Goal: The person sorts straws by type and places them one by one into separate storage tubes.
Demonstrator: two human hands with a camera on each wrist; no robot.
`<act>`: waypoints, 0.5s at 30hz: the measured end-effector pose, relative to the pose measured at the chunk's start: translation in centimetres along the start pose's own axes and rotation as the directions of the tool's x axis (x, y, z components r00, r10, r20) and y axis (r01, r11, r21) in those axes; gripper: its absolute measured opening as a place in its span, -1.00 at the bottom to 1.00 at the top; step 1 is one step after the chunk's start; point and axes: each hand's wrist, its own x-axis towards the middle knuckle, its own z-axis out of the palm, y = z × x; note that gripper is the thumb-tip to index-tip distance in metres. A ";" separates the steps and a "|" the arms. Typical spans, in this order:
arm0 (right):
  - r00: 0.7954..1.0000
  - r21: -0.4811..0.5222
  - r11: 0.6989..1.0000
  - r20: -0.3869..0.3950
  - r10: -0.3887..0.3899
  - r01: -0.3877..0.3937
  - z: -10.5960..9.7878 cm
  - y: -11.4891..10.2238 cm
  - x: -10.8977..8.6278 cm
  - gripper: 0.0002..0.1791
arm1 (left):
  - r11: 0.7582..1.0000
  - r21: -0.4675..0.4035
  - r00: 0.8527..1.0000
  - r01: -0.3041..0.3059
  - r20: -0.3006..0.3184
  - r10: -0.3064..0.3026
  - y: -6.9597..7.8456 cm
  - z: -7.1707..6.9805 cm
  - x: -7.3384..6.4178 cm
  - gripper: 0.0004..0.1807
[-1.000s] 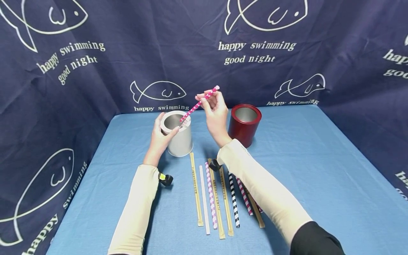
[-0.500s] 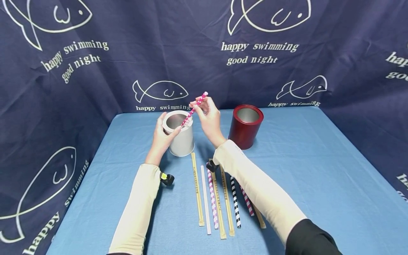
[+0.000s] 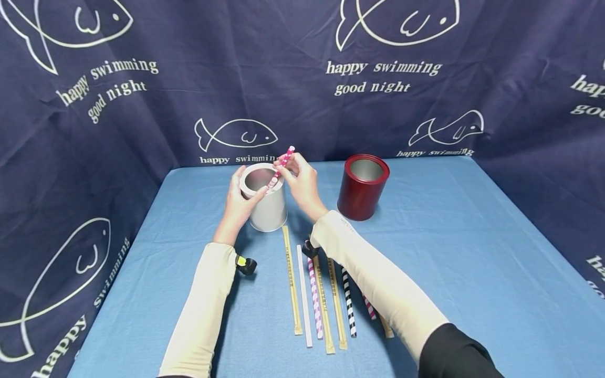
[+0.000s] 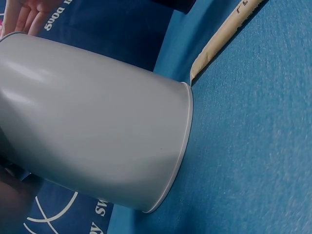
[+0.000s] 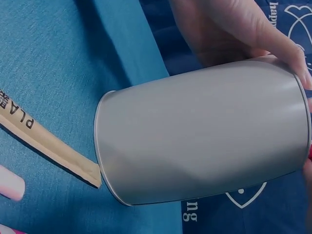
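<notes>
A white can (image 3: 268, 212) stands upright on the table. My left hand (image 3: 238, 203) grips it at the rim from the left, thumb towards me and fingers on the far side. My right hand (image 3: 302, 184) pinches a pink straw with white dots (image 3: 286, 156). The straw slants over the right part of the can's mouth, its lower end down at the opening. Something pale, perhaps a straw end, shows at the rim there; I cannot tell clearly. In the right wrist view the can's side (image 5: 200, 131) hides most of the straw.
A red can (image 3: 361, 191) stands to the right of the white one. In front lie several straws: paper-wrapped ones (image 3: 292, 283), a white one (image 3: 304, 299), a purple-striped one (image 3: 315, 299) and a black-striped one (image 3: 348, 302). My right forearm covers part of them. A dark fabric backdrop rises behind.
My right hand has moved left and down, bringing the pink dotted straw lower at the white can's mouth. The left hand stays on the can.
</notes>
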 end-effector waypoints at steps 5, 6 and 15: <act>1.000 -0.004 1.000 -0.001 0.005 -0.005 0.1 0.0 -0.1 -0.77 | 1.000 0.007 1.000 0.001 -0.004 -0.001 0.0 0.0 0.1 -0.08; 1.000 -0.001 1.000 0.000 0.007 -0.007 0.1 0.0 -0.1 -0.77 | 1.000 0.009 1.000 0.001 -0.004 -0.001 0.0 0.0 0.0 -0.08; 1.000 0.043 0.999 -0.005 0.012 -0.012 0.2 -0.1 -0.2 -0.75 | 1.000 0.014 1.000 -0.009 -0.011 0.009 -0.1 0.0 0.0 -0.08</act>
